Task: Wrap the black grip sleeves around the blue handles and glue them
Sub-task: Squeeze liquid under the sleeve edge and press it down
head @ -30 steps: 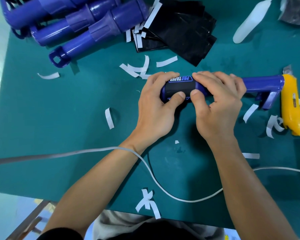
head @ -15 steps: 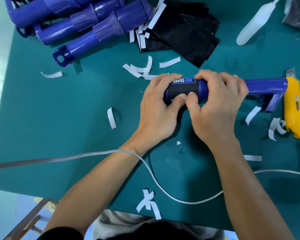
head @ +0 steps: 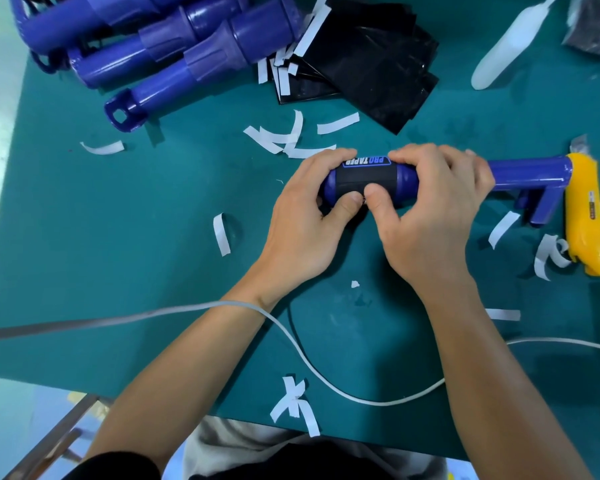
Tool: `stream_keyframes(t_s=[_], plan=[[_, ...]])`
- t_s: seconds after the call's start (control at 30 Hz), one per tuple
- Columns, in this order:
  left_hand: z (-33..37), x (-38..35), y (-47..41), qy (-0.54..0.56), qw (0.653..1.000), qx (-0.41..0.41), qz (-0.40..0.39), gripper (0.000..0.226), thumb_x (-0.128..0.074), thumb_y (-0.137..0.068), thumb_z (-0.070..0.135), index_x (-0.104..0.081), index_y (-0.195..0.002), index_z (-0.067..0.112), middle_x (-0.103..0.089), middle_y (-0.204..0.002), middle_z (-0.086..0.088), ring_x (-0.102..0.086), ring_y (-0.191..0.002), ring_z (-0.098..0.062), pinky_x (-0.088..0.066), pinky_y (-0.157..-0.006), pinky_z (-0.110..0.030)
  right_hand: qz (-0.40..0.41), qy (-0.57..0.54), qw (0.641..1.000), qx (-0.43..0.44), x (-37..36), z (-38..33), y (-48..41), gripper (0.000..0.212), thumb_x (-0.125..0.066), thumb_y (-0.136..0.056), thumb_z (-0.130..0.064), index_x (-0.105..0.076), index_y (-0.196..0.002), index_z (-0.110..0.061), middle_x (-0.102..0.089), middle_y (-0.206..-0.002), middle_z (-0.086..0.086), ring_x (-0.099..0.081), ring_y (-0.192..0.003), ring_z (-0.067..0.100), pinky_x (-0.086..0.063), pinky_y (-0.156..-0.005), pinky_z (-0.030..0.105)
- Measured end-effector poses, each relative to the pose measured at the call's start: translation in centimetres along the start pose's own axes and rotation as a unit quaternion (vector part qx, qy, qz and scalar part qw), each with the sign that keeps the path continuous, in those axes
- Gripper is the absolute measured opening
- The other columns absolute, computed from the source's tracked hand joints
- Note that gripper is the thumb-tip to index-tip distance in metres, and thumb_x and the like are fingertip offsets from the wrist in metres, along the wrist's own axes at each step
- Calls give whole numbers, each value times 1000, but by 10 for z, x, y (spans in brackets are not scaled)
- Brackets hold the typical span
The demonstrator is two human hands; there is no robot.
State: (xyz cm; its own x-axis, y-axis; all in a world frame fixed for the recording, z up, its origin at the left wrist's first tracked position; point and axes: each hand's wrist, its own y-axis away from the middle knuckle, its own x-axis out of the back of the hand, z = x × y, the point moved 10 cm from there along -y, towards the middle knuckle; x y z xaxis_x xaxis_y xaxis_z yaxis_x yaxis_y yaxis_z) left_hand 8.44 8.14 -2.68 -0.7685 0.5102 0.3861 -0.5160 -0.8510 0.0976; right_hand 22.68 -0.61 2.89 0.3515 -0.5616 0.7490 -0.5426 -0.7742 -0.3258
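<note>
Blue handle (head: 527, 173): It is lying flat on the green table (head: 118, 237), in the middle and a bit to the right. It is running from left to right. At its right end a short stub is sticking out toward the near side.

Black grip sleeve (head: 366, 180): It is sitting wrapped around the left part of the blue handle. A blue label with white letters is showing on its far side. A thin line is running along its near side. A bit of round blue handle is peeking out at each end of the sleeve.

Left hand (head: 309, 216): It is gripping the left end of the sleeve. Its fingers are curling over the far side and its thumb is pressing on the near side.

Right hand (head: 430, 209): It is gripping the handle at the right end of the sleeve. Its fingers are curling over the top. Its thumb is pressing on the sleeve, touching the left thumb.

Yellow tool (head: 586, 216): It is lying at the right, touching the end of the blue handle.

More blue handles (head: 187, 53): They are lying in a pile at the far left.

Black sheets (head: 371, 74): They are lying in a stack on the far side, just right of the pile.

White paper strips (head: 221, 233): They are lying all over the table.

White bottle (head: 506, 46): It is lying at the far right.

White cable (head: 326, 372): It is running across the near side, passing over the left wrist.
</note>
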Motion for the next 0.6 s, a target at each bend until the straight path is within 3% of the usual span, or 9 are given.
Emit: stream_keyframes(t_s=[0.17,0.27,0.33,0.6], plan=[[-6,-1,-2,58,997,28,-43,51,-66,-88,18,-61,-134,40,-64,-125,19,-61,-98,-16,-54,-93,-36,-1,-2,1000,2,1,1,0,34,-76,-88,-33,-70,-111,-8,-71,-106,1,-50,-112,23,-24,-116,42],[-9,0,-3,84,995,40,-34,44,-62,-91,17,-64,-132,34,-67,-121,12,-58,-91,-11,-47,-85,-21,3,-4,1000,6,1,0,2,34,-77,-88,-32,-70,-110,-8,-72,-106,0,-54,-112,26,-26,-117,45],[-10,-1,-3,86,995,44,-26,42,-61,-92,15,-66,-131,31,-68,-121,9,-59,-94,-7,-45,-86,-19,3,-3,1000,7,2,0,2,34,-78,-87,-32,-70,-110,-8,-72,-107,0,-58,-111,29,-27,-117,46],[-10,-1,-1,80,996,41,-13,41,-60,-93,15,-65,-130,34,-67,-123,10,-62,-103,-16,-53,-96,-43,9,-5,1000,14,2,-1,4,34,-79,-86,-31,-71,-109,-7,-73,-109,1,-58,-110,30,-30,-115,50]])
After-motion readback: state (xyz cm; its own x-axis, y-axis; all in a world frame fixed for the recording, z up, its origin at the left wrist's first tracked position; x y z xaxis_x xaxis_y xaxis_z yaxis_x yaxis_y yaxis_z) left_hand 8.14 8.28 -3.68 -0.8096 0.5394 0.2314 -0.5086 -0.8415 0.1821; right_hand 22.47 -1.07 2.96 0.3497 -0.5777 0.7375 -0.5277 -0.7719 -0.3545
